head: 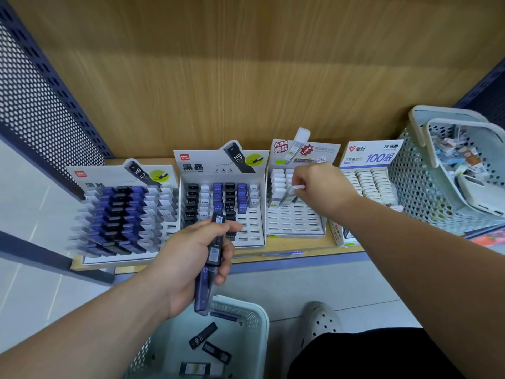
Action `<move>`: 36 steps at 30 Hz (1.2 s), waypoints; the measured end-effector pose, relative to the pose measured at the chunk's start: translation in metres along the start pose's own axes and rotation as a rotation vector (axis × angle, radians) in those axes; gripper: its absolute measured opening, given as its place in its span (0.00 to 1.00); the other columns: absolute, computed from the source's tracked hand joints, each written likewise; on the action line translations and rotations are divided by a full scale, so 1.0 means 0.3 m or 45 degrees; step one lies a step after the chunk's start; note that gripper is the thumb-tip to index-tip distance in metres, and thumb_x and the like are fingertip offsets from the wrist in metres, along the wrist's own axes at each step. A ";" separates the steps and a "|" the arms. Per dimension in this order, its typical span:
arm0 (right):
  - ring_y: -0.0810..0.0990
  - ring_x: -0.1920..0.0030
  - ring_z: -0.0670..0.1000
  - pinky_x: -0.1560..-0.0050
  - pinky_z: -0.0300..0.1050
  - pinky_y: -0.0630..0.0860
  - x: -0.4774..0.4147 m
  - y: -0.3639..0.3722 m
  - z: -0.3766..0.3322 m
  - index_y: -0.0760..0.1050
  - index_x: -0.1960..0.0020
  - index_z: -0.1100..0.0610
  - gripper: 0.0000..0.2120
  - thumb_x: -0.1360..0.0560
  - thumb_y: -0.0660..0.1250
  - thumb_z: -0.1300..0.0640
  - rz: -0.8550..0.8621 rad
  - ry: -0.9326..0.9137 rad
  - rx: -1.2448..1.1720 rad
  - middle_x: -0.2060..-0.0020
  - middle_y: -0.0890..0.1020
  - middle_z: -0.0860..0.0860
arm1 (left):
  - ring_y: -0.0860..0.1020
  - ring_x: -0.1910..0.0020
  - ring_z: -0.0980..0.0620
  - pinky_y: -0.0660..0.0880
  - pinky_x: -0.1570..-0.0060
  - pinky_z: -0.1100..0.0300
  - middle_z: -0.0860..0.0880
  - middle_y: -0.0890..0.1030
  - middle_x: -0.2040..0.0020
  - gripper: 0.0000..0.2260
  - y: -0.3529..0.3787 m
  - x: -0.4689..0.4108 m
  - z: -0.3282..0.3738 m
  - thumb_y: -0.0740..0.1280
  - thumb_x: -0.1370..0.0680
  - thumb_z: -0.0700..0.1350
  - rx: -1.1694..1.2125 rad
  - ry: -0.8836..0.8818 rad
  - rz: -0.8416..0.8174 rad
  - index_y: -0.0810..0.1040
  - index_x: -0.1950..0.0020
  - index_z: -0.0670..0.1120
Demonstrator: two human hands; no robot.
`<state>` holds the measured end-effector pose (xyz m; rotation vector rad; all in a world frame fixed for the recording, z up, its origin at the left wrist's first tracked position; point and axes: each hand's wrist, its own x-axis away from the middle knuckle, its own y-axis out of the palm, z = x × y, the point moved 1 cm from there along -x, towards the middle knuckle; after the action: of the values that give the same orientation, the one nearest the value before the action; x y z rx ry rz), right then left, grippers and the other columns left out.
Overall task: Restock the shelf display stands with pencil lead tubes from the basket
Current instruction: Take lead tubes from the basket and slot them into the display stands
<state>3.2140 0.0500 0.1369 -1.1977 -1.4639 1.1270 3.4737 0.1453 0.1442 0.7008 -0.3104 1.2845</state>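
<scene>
My left hand (pixel 191 258) grips a bundle of dark and blue pencil lead tubes (pixel 211 258) in front of the second display stand (pixel 222 203), which is partly filled. My right hand (pixel 317 184) pinches a white-capped lead tube (pixel 296 188) over the third stand (pixel 296 214), whose front rows are bare slots. The far-left stand (pixel 123 214) is packed with blue, black and white tubes. Below, a pale basket (pixel 257 324) holds several loose black tubes (pixel 203 339).
A fourth stand (pixel 369 181) with white tubes sits at the right, beside a perforated basket (pixel 418 187) of mixed stationery on the shelf. A perforated metal panel (pixel 35 110) bounds the left side. My shoe (pixel 319 321) stands on the floor by the lower basket.
</scene>
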 end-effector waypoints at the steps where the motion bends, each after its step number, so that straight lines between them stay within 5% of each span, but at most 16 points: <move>1: 0.78 0.54 0.57 0.57 0.47 0.74 -0.004 0.008 -0.006 0.72 0.55 0.50 0.06 0.22 0.68 0.57 -0.025 -0.013 0.022 0.57 0.80 0.52 | 0.69 0.74 0.48 0.66 0.76 0.59 0.43 0.73 0.67 0.12 -0.003 -0.003 0.000 0.61 0.18 0.44 0.032 -0.012 0.006 0.81 0.42 0.41; 18: 0.79 0.55 0.59 0.56 0.49 0.77 -0.013 0.004 0.002 0.78 0.52 0.55 0.01 0.22 0.67 0.60 -0.034 0.004 0.056 0.57 0.81 0.55 | 0.67 0.74 0.47 0.66 0.75 0.59 0.43 0.73 0.67 0.16 -0.020 0.007 0.015 0.57 0.20 0.43 0.114 -0.042 0.044 0.82 0.43 0.41; 22: 0.79 0.55 0.60 0.57 0.48 0.76 -0.013 0.022 -0.007 0.74 0.56 0.52 0.06 0.22 0.67 0.61 -0.024 -0.014 0.094 0.57 0.80 0.55 | 0.68 0.74 0.47 0.66 0.74 0.58 0.44 0.73 0.67 0.16 -0.023 0.006 0.014 0.57 0.20 0.44 0.103 -0.038 0.040 0.82 0.43 0.41; 26: 0.79 0.53 0.62 0.55 0.49 0.76 -0.010 0.040 -0.012 0.82 0.48 0.55 0.08 0.20 0.64 0.62 -0.036 -0.071 0.205 0.48 0.78 0.56 | 0.68 0.74 0.47 0.67 0.74 0.59 0.43 0.73 0.67 0.18 -0.024 0.007 0.016 0.56 0.21 0.44 0.162 -0.047 0.002 0.82 0.42 0.40; 36: 0.79 0.57 0.58 0.59 0.45 0.74 -0.011 0.040 -0.012 0.81 0.50 0.54 0.10 0.24 0.65 0.66 -0.013 0.032 0.319 0.53 0.82 0.55 | 0.69 0.74 0.48 0.67 0.76 0.59 0.44 0.74 0.66 0.16 -0.020 0.010 0.017 0.59 0.19 0.45 0.219 0.006 -0.097 0.84 0.44 0.42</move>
<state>3.2199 0.0486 0.1254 -1.0252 -1.2656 1.2431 3.4809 0.1438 0.1479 0.8477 -0.1685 1.2497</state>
